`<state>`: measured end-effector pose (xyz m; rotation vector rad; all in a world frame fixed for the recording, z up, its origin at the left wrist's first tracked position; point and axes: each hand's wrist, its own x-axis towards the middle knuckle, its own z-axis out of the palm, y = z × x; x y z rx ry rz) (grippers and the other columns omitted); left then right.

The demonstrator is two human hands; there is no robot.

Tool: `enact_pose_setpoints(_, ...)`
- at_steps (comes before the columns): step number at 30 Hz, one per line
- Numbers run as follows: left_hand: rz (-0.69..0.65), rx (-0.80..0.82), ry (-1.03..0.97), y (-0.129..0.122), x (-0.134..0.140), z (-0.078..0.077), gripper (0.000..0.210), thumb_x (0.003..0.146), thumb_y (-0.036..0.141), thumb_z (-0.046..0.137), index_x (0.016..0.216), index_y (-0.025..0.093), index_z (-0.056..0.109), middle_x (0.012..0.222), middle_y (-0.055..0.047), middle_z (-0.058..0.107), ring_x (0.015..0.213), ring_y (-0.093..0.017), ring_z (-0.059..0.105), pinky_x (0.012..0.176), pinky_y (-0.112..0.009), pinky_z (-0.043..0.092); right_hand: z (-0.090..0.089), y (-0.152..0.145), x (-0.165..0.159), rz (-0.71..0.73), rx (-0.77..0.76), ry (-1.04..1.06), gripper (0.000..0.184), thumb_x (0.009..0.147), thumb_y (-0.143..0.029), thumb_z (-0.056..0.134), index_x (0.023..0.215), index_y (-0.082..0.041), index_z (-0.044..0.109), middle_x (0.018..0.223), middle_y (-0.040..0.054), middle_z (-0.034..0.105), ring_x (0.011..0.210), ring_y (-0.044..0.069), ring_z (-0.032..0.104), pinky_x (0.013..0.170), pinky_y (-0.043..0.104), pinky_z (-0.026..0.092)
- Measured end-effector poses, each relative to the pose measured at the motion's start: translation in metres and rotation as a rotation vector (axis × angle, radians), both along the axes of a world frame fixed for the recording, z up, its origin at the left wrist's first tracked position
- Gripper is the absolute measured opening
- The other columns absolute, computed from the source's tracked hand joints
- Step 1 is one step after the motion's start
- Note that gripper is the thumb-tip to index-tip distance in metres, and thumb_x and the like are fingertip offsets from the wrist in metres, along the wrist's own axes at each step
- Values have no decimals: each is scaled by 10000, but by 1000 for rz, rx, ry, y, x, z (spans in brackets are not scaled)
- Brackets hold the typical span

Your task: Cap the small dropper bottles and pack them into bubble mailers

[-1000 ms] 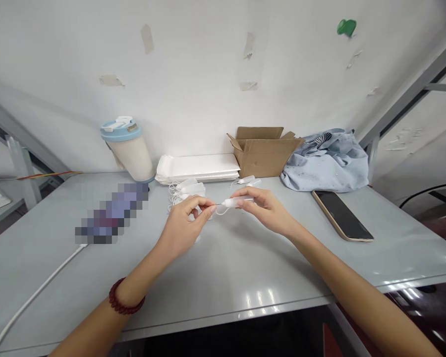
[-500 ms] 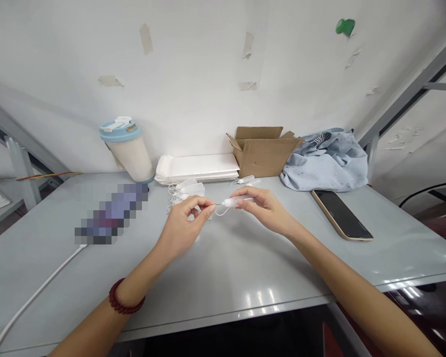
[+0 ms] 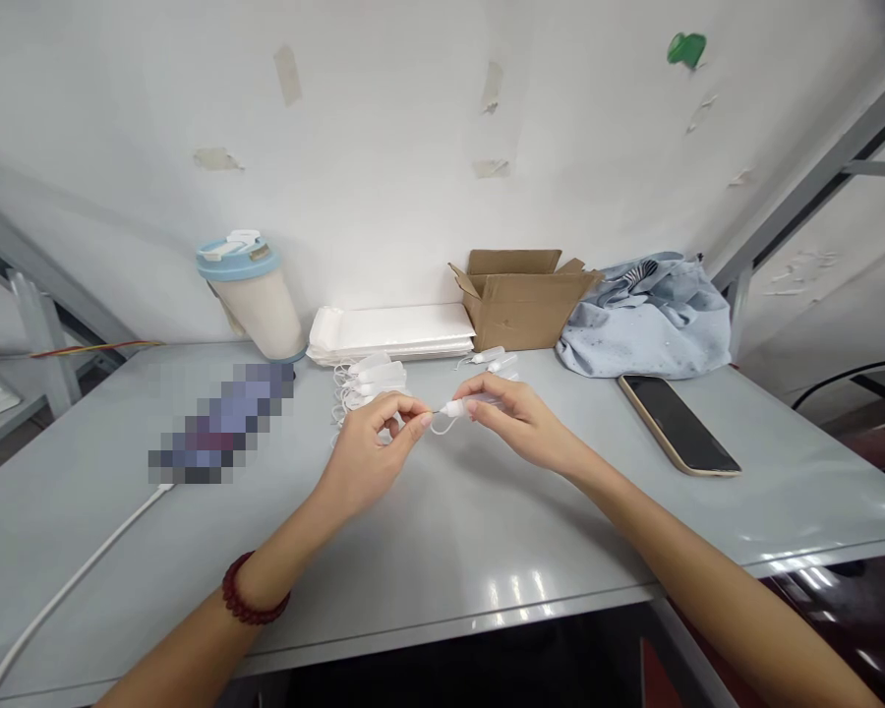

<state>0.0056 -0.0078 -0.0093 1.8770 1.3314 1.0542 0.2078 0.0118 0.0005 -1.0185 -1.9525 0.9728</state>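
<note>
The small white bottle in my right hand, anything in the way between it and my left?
Nothing visible blocks it. Only a thin dark piece spans the gap from the small white bottle in your right hand to your left hand; a white loop hangs just below.

Left arm (image 3: 295, 539) and right arm (image 3: 656, 523) slant inward, left hand (image 3: 369, 450) in a fingertip pinch, right hand (image 3: 525, 425) gripping just beside it

I work in what seems a workshop. Metal framing (image 3: 44, 339) flanks my tabletop (image 3: 449, 551); tape scraps (image 3: 287, 76) dot the wall (image 3: 383, 147).
</note>
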Motion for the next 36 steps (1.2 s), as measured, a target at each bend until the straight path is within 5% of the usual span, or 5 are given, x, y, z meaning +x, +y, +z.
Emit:
enact_pose_setpoints(26, -63, 91, 116, -5, 2, -7, 163, 854, 276, 504, 770, 208, 627, 770, -23, 628, 714, -159, 506, 567, -249, 401, -6, -1, -4, 27, 39, -101, 125, 855, -222, 484, 894, -187, 598, 905, 29, 641, 801, 149, 564, 557, 231, 363)
enact_pose_setpoints(36, -57, 128, 168, 1, -1, -4, 164, 856, 295, 507, 808, 217, 644, 819, -26, 652, 788, -174, 552, 556, -242, 407, -4, -1, -5, 36, 48, -127, 176, 892, -328, 494, 961, -197, 590, 996, 47, 647, 879, 167, 583, 587, 238, 393)
